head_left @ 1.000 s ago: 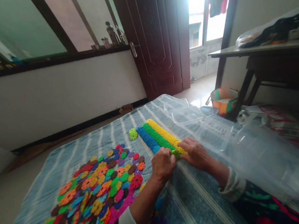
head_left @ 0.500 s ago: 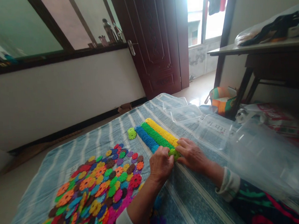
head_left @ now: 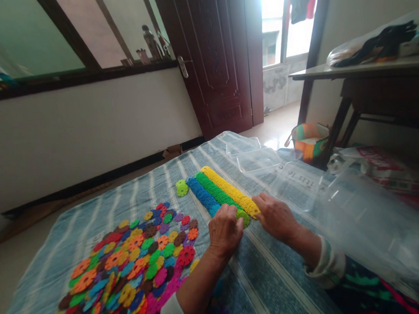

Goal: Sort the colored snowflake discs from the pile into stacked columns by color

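Shifted off the lime disc [head_left: 243,217], the right hand [head_left: 276,219] pinches the near end of the yellow row [head_left: 228,189] on the bed. The left hand [head_left: 226,230] curls by the disc, its grip hidden.

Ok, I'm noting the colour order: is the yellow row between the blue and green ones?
No, the green row lies between the blue row and the yellow row.
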Available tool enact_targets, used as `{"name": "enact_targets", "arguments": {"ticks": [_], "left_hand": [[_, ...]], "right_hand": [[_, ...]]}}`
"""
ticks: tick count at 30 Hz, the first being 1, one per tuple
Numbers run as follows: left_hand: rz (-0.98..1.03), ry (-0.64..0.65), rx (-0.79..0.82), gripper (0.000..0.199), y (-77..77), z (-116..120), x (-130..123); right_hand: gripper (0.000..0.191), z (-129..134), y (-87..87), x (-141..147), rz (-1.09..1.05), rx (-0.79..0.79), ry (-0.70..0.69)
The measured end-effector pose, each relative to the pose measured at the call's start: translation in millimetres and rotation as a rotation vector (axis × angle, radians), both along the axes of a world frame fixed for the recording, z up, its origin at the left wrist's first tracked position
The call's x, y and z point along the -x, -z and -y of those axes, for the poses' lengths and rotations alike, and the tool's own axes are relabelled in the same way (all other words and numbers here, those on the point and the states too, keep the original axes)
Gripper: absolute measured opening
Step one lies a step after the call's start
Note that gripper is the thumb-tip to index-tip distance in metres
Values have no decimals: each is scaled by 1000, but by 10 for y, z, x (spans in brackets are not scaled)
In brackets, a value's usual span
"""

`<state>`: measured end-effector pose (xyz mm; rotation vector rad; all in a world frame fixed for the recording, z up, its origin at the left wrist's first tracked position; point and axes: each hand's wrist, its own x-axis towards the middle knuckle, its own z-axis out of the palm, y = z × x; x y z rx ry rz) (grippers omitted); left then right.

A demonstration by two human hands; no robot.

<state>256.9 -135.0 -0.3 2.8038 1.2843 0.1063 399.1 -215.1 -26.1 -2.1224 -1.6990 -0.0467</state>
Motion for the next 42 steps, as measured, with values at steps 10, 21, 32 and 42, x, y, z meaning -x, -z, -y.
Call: {"name": "enact_targets", "arguments": {"ticks": [10,21,32,42], "left_hand": [[2,16,29,11,13,-1,-15],[13,45,-5,10,18,7,-21],[1,57,-10,11,-2,29,-42],[59,286,-38,62,-36,-256,-158]], "right_hand": [[11,-79,156,-12,-102,51,51],[11,-186,257,-74,-149,-35,-11],[16,-200,237,-73,-221,-15,-20],[20,-187,206,-77,-283,23,-26]]}}
